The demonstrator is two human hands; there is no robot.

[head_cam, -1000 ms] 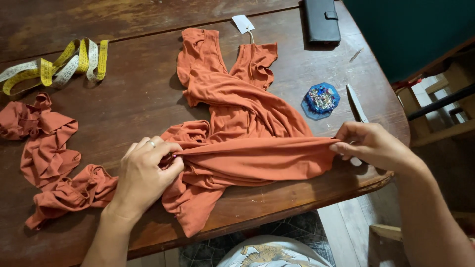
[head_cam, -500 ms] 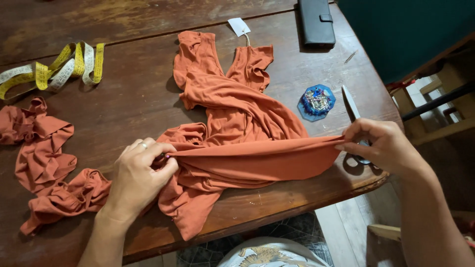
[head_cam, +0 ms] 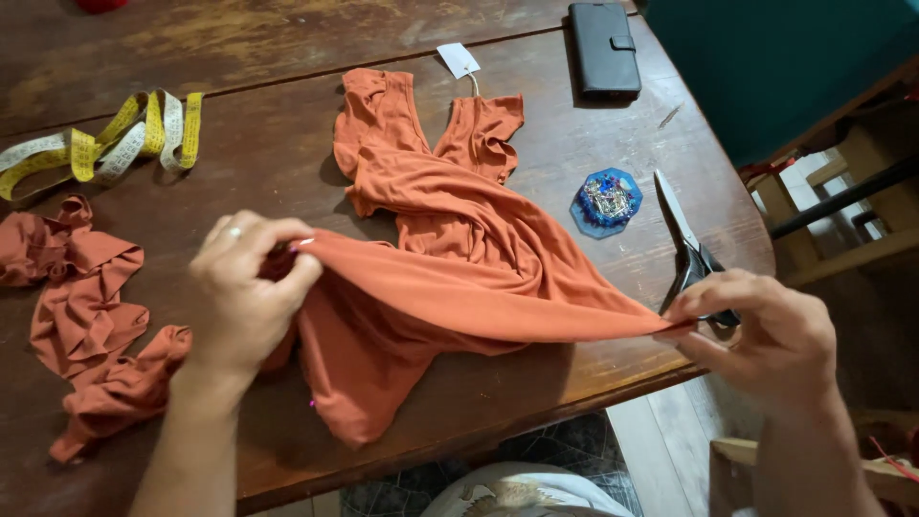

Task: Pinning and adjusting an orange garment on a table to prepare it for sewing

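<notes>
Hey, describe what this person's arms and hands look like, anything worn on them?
Both forearms are bare, no sleeves in view. The left hand wears a thin, light-coloured ring on one finger. The right hand shows no ring or watch. No gloves on either.

A dark, worn wooden table (head_cam: 287, 134) with scuffed patches filled most of the view. At three o'clock a teal wall (head_cam: 775, 67) rose beyond its rounded edge, with pale wooden furniture (head_cam: 842, 191) below it. Toward five o'clock lay light floorboards (head_cam: 661, 450), and patterned tiles (head_cam: 565, 450) at six.
</notes>
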